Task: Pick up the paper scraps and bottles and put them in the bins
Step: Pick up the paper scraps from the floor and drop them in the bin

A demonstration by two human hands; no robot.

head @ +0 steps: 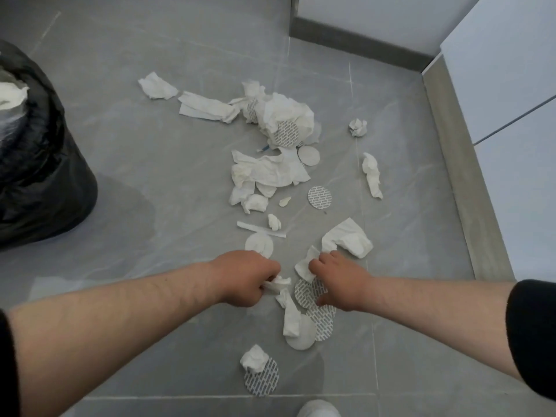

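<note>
White paper scraps and round patterned discs lie scattered over the grey tiled floor. My left hand is closed around a crumpled white scrap just above the floor. My right hand grips another white scrap and rests over patterned discs. A big crumpled heap lies farther away. A bin lined with a black bag stands at the left with white paper inside. No bottle is in view.
A white cabinet with a wood-coloured plinth runs along the right. A dark skirting board lines the far wall. A crumpled scrap on a disc lies near my white shoe.
</note>
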